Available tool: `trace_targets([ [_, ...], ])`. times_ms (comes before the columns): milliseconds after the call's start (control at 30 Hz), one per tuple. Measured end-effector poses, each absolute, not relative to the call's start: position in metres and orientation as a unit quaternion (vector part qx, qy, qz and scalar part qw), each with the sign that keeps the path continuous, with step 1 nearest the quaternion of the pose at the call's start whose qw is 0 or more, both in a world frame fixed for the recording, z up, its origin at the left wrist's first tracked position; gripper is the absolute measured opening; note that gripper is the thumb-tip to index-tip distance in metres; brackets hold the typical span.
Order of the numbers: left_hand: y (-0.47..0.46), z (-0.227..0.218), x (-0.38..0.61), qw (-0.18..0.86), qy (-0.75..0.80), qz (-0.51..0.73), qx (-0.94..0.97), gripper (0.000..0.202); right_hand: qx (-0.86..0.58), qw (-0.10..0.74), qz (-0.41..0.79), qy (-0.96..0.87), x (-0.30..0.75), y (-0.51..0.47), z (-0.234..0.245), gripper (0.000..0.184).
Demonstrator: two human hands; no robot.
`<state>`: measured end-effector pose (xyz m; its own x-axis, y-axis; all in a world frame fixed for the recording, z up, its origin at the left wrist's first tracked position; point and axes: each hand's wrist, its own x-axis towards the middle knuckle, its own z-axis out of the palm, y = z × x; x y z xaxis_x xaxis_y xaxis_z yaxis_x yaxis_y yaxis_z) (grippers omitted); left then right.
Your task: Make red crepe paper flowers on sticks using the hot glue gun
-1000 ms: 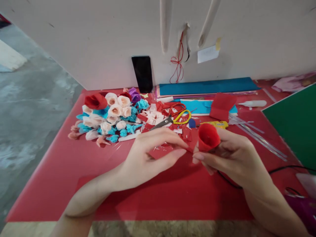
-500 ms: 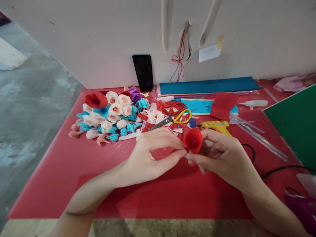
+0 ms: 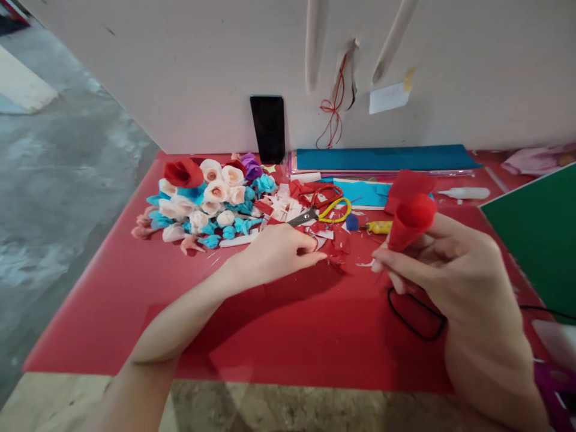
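My right hand (image 3: 443, 264) is closed around a rolled red paper flower (image 3: 410, 219) and holds it up above the red table cover (image 3: 270, 324). My left hand (image 3: 276, 252) rests low on the cover among red and white paper scraps (image 3: 335, 243), its fingers curled and pinched; what they hold, if anything, I cannot make out. Just beyond the left hand lie scissors with yellow and red handles (image 3: 321, 213). A yellow glue gun (image 3: 380, 227) lies behind the raised flower.
A heap of white, peach, blue and red paper flowers (image 3: 207, 201) lies at the left back. Blue paper sheets (image 3: 382, 159), a black phone (image 3: 269, 129) against the wall, a green board (image 3: 537, 228), clear sticks and a black cable (image 3: 416, 318) are around.
My right hand lifted the red paper flower up and to the right, away from my left hand. My left hand dropped onto the scraps near the scissors.
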<state>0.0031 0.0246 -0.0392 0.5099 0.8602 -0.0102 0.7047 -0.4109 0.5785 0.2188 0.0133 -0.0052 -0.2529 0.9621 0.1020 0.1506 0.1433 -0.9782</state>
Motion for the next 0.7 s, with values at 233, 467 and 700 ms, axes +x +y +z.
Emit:
trace_targets([
  [233,0.025,-0.057,0.014,0.201,0.451,0.099,0.864,0.014,-0.468,0.391,0.484,-0.627,0.219,0.011,0.001,0.018],
  [467,0.004,-0.070,-0.013,0.202,0.441,0.073,0.871,0.045,-0.482,0.384,0.450,-0.646,0.223,0.010,-0.001,0.020],
  [700,-0.037,-0.087,-0.074,0.213,0.421,0.039,0.881,0.024,-0.461,0.362,0.430,-0.686,0.227,0.016,-0.006,0.018],
])
